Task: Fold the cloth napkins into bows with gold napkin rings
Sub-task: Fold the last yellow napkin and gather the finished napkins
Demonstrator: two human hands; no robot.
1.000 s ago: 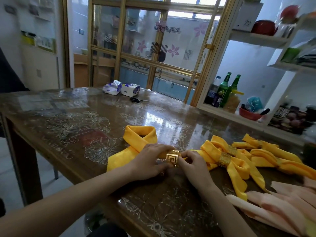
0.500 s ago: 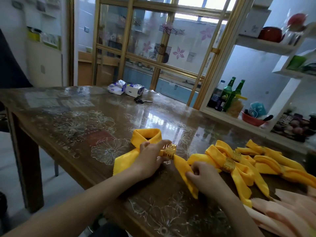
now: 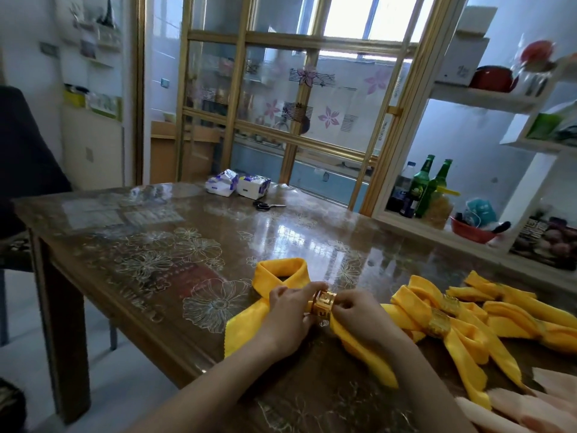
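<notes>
The left hand [image 3: 288, 314] pinches the yellow napkin [image 3: 281, 276] just left of the gold ring [image 3: 324, 303]; the right hand [image 3: 354, 310] closes its fingers on the cloth just right of the ring. To do this well, the person probably needs to hold the ring steady and pull both sides evenly. The napkin loops behind the ring, tails trailing toward the near tabletop [image 3: 187, 232] edge. Finished bows [image 3: 437, 317] lie right of the ring.
</notes>
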